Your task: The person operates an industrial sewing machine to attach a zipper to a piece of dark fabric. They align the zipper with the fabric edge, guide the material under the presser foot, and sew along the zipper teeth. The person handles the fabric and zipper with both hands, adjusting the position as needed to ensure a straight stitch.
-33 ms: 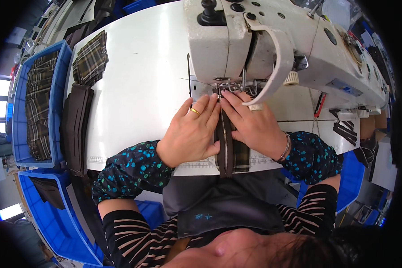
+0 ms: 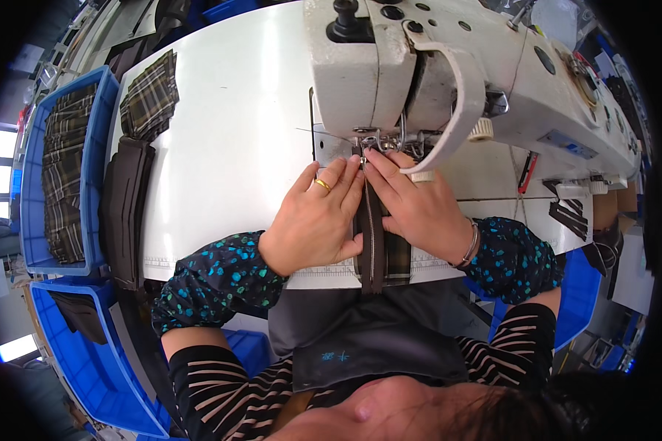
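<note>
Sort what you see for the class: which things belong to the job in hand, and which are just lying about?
In use:
- left hand and right hand
- zipper under them
- plaid cloth beside it
- sewing machine

Lying about, though some may be stock:
- plaid pieces
- dark folded pieces
- blue bin
- red-handled tool

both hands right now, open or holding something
Left hand: open, fingertips at the dark zipper.
Right hand: open, laid over zipper and plaid cloth.
</note>
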A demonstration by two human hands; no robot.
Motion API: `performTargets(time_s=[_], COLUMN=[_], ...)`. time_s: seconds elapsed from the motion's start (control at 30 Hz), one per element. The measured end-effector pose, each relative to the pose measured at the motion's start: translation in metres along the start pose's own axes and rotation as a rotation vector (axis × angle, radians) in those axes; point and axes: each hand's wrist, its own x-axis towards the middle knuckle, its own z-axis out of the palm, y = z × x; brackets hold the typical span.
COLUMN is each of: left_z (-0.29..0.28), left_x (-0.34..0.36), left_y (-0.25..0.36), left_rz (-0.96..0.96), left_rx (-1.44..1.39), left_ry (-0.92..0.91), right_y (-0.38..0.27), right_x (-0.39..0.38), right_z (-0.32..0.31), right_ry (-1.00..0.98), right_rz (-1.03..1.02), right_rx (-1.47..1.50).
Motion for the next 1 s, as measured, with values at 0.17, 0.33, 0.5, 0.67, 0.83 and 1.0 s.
performTargets(time_s=[0.17, 0.33, 0.5, 0.67, 0.83, 1.0], left_z=[-0.003, 0.007, 0.001, 0.003, -0.004, 0.008], left_x=[0.001, 0.001, 0.024, 0.018, 0.007, 0.003], left_y=[0.000, -0.019, -0.071, -0.072, -0.012, 0.003], left_rz=[-0.009, -0.090, -0.184, -0.175, 0.017, -0.041], left_rx=[-0.040, -0.056, -0.047, 0.084, -0.077, 0.025], left_ry=[-0.035, 0.008, -0.174, 0.039, 0.161, 0.105], right_y=[0.000, -0.001, -0.002, -0.002, -0.001, -0.001], right_x=[-0.002, -0.002, -0.003, -0.002, -0.003, -0.004], right_z=[-0.001, -0.002, -0.003, -0.004, 0.000, 0.001], right_ry=[-0.025, -0.049, -0.038, -0.051, -0.051, -0.055], right_rz=[-0.023, -0.019, -0.004, -0.008, -0.001, -0.001], right_rx=[0.005, -0.002, 0.024, 0.003, 0.016, 0.008])
